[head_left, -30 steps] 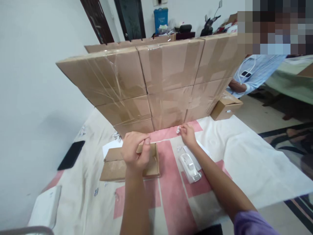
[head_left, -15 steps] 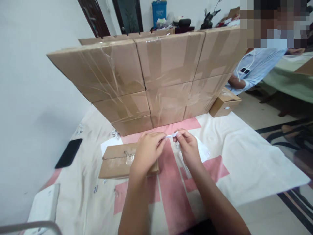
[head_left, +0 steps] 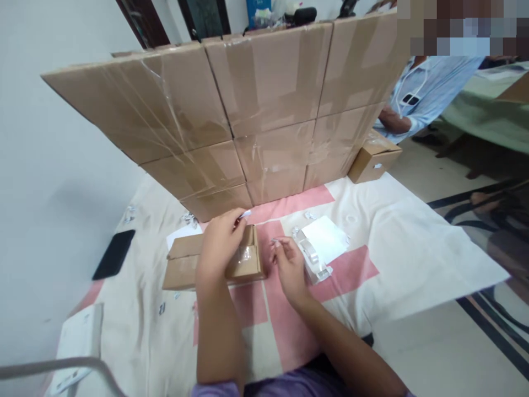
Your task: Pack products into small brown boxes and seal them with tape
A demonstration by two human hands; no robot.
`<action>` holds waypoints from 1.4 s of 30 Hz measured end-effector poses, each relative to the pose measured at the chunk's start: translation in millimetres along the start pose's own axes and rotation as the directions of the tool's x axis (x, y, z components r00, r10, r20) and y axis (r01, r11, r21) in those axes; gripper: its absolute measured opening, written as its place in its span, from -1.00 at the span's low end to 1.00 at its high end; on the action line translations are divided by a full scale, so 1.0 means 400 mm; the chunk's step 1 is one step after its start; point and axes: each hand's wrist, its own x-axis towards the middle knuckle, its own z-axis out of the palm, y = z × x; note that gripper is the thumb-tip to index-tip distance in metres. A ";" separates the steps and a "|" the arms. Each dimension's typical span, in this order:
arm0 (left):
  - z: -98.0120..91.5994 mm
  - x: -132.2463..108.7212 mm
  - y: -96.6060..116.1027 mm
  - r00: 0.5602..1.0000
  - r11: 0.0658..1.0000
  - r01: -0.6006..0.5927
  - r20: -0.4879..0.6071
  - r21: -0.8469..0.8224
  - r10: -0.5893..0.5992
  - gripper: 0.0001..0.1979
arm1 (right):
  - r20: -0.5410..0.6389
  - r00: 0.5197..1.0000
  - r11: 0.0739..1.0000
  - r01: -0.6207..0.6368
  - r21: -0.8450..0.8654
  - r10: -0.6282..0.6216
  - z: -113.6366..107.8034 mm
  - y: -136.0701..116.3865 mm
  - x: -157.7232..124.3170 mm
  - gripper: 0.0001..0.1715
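- Rec. technique: grip white slip (head_left: 247, 214) lightly by its edge; avoid creasing; keep wrists steady.
- L hand (head_left: 221, 240): fingertips narrow, pinching slip above open carton (head_left: 181, 272) on tabletop (head_left: 413, 264).
- R hand (head_left: 287, 262): thumb & index drawn close, betw. carton and white tool (head_left: 312, 256); can't tell if anything's held, detail too small.

Single head-worn camera; it is looking forward and down past the wearer's arms (head_left: 220, 339). Left hand (head_left: 219, 245) and right hand (head_left: 290, 269) are sitting near, mid-frame. Surface (head_left: 413, 264) is spreading below; cardboard boxes (head_left: 268, 82) are standing farther ahead, filling the upper middle.
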 end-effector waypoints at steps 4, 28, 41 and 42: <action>0.009 0.011 -0.010 1.000 0.999 0.009 -0.020 0.041 -0.008 -0.78 | 0.041 0.999 0.996 0.021 -0.085 -0.017 0.006 0.069 -0.019 -0.89; -0.112 -0.132 0.019 0.791 0.780 -0.351 -0.610 -0.518 -0.049 -0.90 | -0.015 0.902 0.816 0.382 -0.434 -0.431 -0.231 -0.206 0.033 0.14; 0.031 0.022 0.024 0.993 0.774 -0.108 -0.109 -0.624 0.051 -0.66 | -0.470 0.677 0.542 -0.124 -0.831 -0.566 -0.764 -0.188 0.301 0.28; 0.052 0.037 0.022 0.994 0.778 -0.105 -0.092 -0.619 0.061 -0.63 | -0.479 0.685 0.544 -0.141 -0.827 -0.549 -0.762 -0.184 0.317 0.27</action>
